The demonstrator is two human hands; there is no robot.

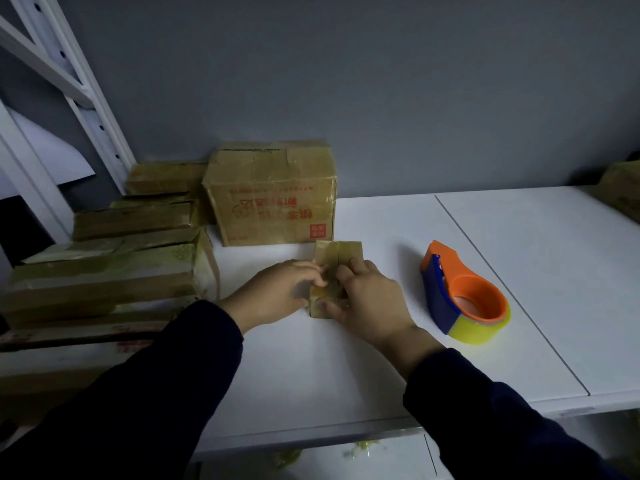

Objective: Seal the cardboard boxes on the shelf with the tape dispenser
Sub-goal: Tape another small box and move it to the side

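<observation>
Fingers (313, 276) of the left hand (277, 289) curl over the near left side of a small brown cardboard box (341, 252) that is glossy with tape. Those of the right hand (369, 299) bend over its top and near right corner, so both hands grip it from opposite sides. The box sits on the white shelf (381, 368), just in front of a large printed brown cardboard box (273, 202) and near a stack of flat taped cardboard boxes (104, 271) on the left. An orange and blue tape dispenser (464, 292) with a yellow-tinted roll lies untouched, just to the right of the right hand.

The small box looks light and fairly stiff. Its taped skin is probably slick, so a pinch across two opposite side walls should hold better than a press on the top flaps, which may give along the centre seam. One hand could likely steady it alone. The dispenser seems best taken round its orange hoop, keeping clear of the cutting end.
</observation>
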